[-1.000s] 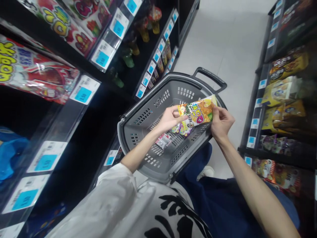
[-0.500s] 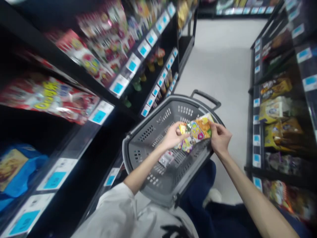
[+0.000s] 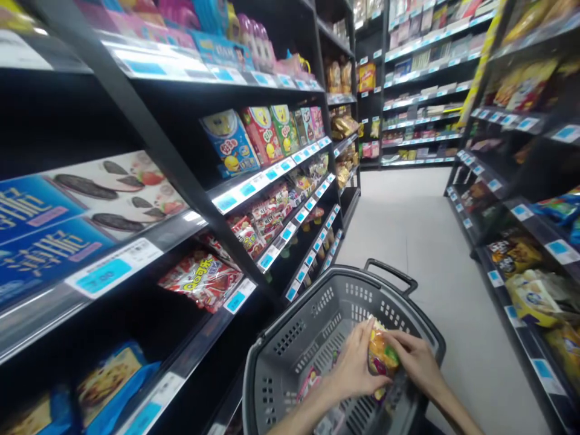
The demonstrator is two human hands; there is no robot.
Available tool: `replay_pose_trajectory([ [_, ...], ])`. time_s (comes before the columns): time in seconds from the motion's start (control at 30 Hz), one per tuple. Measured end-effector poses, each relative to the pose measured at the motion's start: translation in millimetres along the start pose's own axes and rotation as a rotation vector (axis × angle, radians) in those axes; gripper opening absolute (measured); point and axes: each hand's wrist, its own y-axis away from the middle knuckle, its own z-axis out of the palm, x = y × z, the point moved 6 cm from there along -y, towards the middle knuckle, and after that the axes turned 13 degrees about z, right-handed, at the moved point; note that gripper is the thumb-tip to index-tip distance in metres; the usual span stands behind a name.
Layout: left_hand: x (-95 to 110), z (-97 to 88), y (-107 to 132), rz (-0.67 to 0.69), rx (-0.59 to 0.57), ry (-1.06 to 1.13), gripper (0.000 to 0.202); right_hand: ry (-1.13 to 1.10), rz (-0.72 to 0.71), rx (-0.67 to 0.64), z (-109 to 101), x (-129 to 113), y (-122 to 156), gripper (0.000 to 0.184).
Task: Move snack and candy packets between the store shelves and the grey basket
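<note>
One yellow-and-orange snack packet point(image 3: 384, 351) is held at the mouth of the basket point(image 3: 249, 386), nearer its right side; how deep it hangs inside is hard to judge. Left grip point(image 3: 356, 365) and right grip point(image 3: 414, 356) both grasp it, the left with thumb and fingers around one side, the right at the opposite edge. Such a soft wrapper probably needs two sides pinched to stay spread, and a slip there would likely land inside the basket. On the basket's bottom, left of the snack packet, lies a pink packet point(image 3: 309, 382), partly hidden by the forearm. Left of the basket, cartoon boxes point(image 3: 232, 145) stand upright on a shelf, fronts outward, presumably so they can be read from the aisle.
</note>
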Motion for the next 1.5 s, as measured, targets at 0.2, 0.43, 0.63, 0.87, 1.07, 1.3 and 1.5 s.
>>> replay_pose_trajectory([
  [0.2,0,-5.8,-16,-0.058,0.075,-0.022,0.122,-0.074,0.016,0.024,-6,1,3,0.055],
  [0.43,13,-28.1,-60,-0.145,0.134,-0.056,0.118,-0.158,0.075,0.132,-18,16,-2,0.054],
  [0.63,30,-65.6,-131,-0.025,0.197,-0.214,0.114,-0.29,0.086,0.169,-20,31,-12,0.053],
  [0.87,77,-189.0,-175,-0.006,0.544,-0.357,0.111,-0.004,0.119,-0.064,12,23,-27,0.041],
  [1.07,60,-244.5,-182,-0.036,0.67,-0.285,0.101,0.659,-0.065,-0.381,36,6,-37,0.017],
  [1.3,9,-326.6,-249,-0.126,0.865,-0.457,0.1,0.612,-0.267,-0.042,-28,13,-93,0.019],
  [1.5,-51,-382.6,-309,-0.227,0.997,-0.407,0.117,0.511,-0.263,-0.149,-38,26,-125,0.019],
])
